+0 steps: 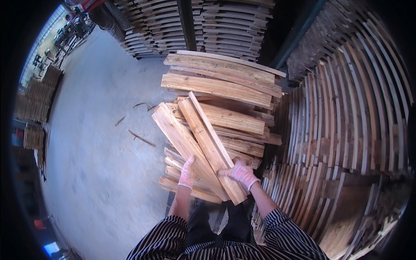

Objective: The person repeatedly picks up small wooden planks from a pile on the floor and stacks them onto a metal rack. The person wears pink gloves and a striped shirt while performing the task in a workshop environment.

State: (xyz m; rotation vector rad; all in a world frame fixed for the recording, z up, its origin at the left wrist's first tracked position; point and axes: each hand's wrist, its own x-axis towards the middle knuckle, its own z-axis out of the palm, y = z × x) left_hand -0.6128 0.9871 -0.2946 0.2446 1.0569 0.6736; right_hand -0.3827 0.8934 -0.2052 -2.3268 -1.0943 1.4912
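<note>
Two pale wooden boards slant over a low pile, their far ends toward the left. My left hand (pixel 187 173), in a pink-and-white knit glove, is closed on the outer edge of the left wooden board (pixel 182 141). My right hand (pixel 241 174), gloved alike, wraps round the right wooden board (pixel 208 147) and a narrow strip (pixel 211 130) along its right edge. The two boards cross or touch near my body. Below them lies the pile of boards (pixel 221 89), stacked crosswise with uneven ends. My palms and some fingertips are hidden.
Tall stacks of boards (pixel 346 112) stand close on the right, with more board stacks (pixel 234 26) at the back beside a dark post (pixel 186 26). Thin bark scraps (pixel 141 138) lie on the concrete floor (pixel 95 112). Bundled stacks (pixel 43 93) line the far left.
</note>
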